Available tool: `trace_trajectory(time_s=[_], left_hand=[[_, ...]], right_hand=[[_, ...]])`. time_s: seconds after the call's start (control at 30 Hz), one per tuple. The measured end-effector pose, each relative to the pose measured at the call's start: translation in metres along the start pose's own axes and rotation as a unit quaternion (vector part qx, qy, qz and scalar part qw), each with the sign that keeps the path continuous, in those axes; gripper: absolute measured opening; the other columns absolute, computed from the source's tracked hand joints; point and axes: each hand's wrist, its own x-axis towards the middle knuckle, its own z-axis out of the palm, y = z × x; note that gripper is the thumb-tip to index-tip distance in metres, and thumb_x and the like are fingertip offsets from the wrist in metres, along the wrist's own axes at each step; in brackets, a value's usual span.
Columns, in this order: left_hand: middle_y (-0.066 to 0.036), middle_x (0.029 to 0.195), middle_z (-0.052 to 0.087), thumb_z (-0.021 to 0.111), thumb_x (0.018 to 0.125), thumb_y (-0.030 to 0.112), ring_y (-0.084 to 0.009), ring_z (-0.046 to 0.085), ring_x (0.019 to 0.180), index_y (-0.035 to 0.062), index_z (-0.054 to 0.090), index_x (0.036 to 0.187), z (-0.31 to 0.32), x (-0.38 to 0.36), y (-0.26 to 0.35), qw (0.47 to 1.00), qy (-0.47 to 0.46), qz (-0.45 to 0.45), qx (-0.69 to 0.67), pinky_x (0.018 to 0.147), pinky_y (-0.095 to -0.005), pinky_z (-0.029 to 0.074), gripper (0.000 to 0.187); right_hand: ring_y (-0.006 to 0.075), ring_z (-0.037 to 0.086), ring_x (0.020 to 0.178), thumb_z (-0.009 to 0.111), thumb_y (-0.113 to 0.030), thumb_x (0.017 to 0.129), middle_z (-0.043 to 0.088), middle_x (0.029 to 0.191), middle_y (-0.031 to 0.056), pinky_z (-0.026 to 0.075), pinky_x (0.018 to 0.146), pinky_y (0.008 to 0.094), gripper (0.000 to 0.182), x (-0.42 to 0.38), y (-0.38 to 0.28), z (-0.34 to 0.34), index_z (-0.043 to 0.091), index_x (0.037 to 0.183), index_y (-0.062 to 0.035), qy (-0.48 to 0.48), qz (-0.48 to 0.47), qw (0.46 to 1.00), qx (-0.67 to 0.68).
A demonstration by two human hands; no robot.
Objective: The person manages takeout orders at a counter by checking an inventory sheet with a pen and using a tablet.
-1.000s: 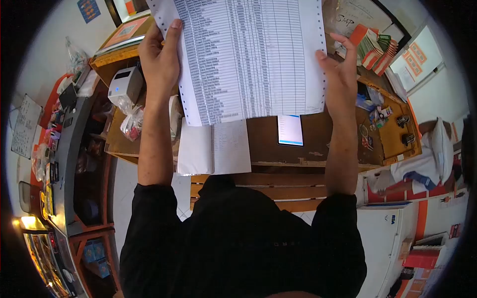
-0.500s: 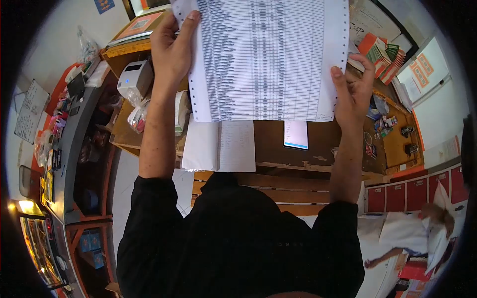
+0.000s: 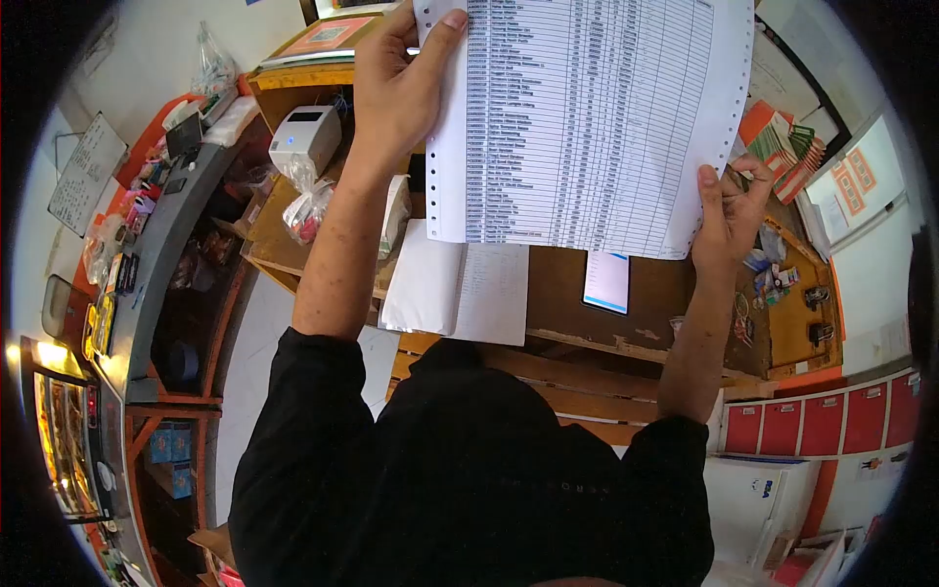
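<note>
A printed continuous-form sheet (image 3: 587, 127) with punched edge holes and rows of small text is held up in front of me, slightly tilted. My left hand (image 3: 406, 88) grips its left edge, thumb lying on the front. At the lower right edge, my right hand (image 3: 729, 210) pinches the paper between thumb and fingers. Below the sheet, an open notebook (image 3: 494, 298) with handwritten lines lies on the desk. A phone (image 3: 606, 286) with a lit screen rests to its right, its top partly behind the paper.
A white label printer (image 3: 305, 137) and a tied plastic bag (image 3: 308, 210) stand left on the wooden desk (image 3: 562, 313). A grey counter (image 3: 152, 264) with small goods runs along the left. Red drawers (image 3: 822, 423) line the right. A wooden slatted bench (image 3: 587, 391) sits below.
The view has turned, so desk and hands appear further right. The sheet is now tilted, its right side lower. The other person at the lower right has left the view.
</note>
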Motion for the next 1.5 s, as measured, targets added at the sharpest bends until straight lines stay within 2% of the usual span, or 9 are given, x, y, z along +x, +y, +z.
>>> trace_trajectory(time_s=[0.07, 0.2, 0.33, 0.6, 0.7, 1.1, 1.33, 1.4, 1.5], left_hand=[[-0.009, 0.095, 0.065, 0.052, 0.093, 0.007, -0.0111, 0.06, 0.082, -0.0061, 0.057, 0.112, -0.001, 0.0, 0.002, 1.0, 0.002, -0.01, 0.015, 0.071, -0.024, 0.048, 0.023], [-0.008, 0.089, 0.065, 0.056, 0.093, 0.016, -0.0095, 0.058, 0.077, -0.0051, 0.06, 0.106, -0.007, 0.0, -0.005, 1.0, 0.017, 0.015, 0.001, 0.067, -0.0227, 0.045, 0.025], [-0.005, 0.079, 0.065, 0.061, 0.091, 0.018, -0.0053, 0.056, 0.065, -0.0043, 0.062, 0.099, -0.011, 0.003, -0.003, 0.998, 0.026, 0.05, -0.015, 0.057, -0.02, 0.043, 0.024], [-0.008, 0.089, 0.065, 0.057, 0.09, 0.012, -0.0085, 0.059, 0.075, -0.0077, 0.06, 0.107, -0.014, -0.006, 0.017, 0.997, 0.022, -0.043, -0.061, 0.066, -0.0204, 0.045, 0.026], [-0.008, 0.083, 0.067, 0.059, 0.091, 0.013, -0.0069, 0.061, 0.068, -0.0071, 0.06, 0.106, -0.012, -0.007, 0.02, 0.995, 0.025, -0.016, -0.097, 0.059, -0.0188, 0.046, 0.025], [-0.007, 0.085, 0.067, 0.058, 0.091, 0.012, -0.0062, 0.061, 0.069, -0.0061, 0.059, 0.108, -0.011, -0.013, 0.027, 0.993, 0.006, -0.031, -0.112, 0.06, -0.0183, 0.047, 0.025], [-0.007, 0.083, 0.067, 0.058, 0.091, 0.012, -0.0054, 0.06, 0.066, -0.0057, 0.059, 0.105, -0.006, -0.015, 0.026, 0.99, 0.005, -0.04, -0.132, 0.057, -0.0173, 0.045, 0.023], [-0.007, 0.083, 0.067, 0.059, 0.09, 0.012, -0.0052, 0.06, 0.066, -0.0057, 0.059, 0.105, -0.005, -0.016, 0.025, 0.991, 0.003, -0.04, -0.128, 0.056, -0.0171, 0.045, 0.023], [-0.007, 0.082, 0.067, 0.059, 0.09, 0.011, -0.0051, 0.06, 0.065, -0.0056, 0.06, 0.105, -0.005, -0.016, 0.022, 0.992, -0.001, -0.038, -0.124, 0.056, -0.0167, 0.045, 0.022]], right_hand=[[0.0114, 0.057, 0.083, 0.056, -0.006, 0.092, 0.065, 0.095, 0.0218, 0.042, 0.076, 0.0222, 0.029, 0.0, -0.002, 0.002, 0.035, 0.111, -0.0081, 0.008, 0.019, 0.999, 0.033], [0.0111, 0.057, 0.081, 0.056, -0.005, 0.092, 0.065, 0.094, 0.0223, 0.042, 0.075, 0.0219, 0.028, 0.002, -0.004, 0.002, 0.035, 0.111, -0.0079, -0.008, 0.012, 0.999, 0.04], [0.0113, 0.059, 0.074, 0.056, -0.007, 0.093, 0.065, 0.089, 0.0185, 0.043, 0.063, 0.0202, 0.03, 0.006, -0.005, 0.007, 0.031, 0.111, -0.007, -0.008, -0.008, 1.0, 0.0], [0.0096, 0.055, 0.078, 0.055, -0.006, 0.092, 0.06, 0.09, 0.0152, 0.042, 0.066, 0.0201, 0.031, 0.0, -0.002, 0.003, 0.031, 0.112, -0.0067, 0.005, -0.008, 1.0, 0.011], [0.0091, 0.055, 0.076, 0.054, -0.005, 0.093, 0.06, 0.086, 0.0136, 0.041, 0.065, 0.0198, 0.03, -0.002, -0.011, 0.003, 0.03, 0.111, -0.0069, -0.008, -0.007, 1.0, 0.009], [0.0064, 0.051, 0.074, 0.055, -0.002, 0.091, 0.046, 0.086, 0.0052, 0.04, 0.064, 0.0192, 0.029, -0.007, -0.016, -0.001, 0.031, 0.105, -0.0074, 0.014, 0.0, 0.999, 0.049], [0.0073, 0.051, 0.078, 0.058, -0.002, 0.09, 0.045, 0.091, 0.0056, 0.041, 0.066, 0.0202, 0.03, -0.013, -0.017, -0.011, 0.032, 0.104, -0.0068, 0.019, 0.022, 0.999, 0.031], [0.0084, 0.058, 0.072, 0.054, -0.007, 0.093, 0.066, 0.087, 0.0189, 0.041, 0.063, 0.0189, 0.026, -0.015, -0.011, -0.017, 0.032, 0.105, -0.0102, -0.002, -0.019, 0.999, -0.037], [0.008, 0.057, 0.07, 0.055, -0.007, 0.093, 0.065, 0.089, 0.0187, 0.041, 0.062, 0.0187, 0.026, -0.016, -0.013, -0.012, 0.032, 0.106, -0.0099, 0.011, -0.023, 1.0, 0.005]])
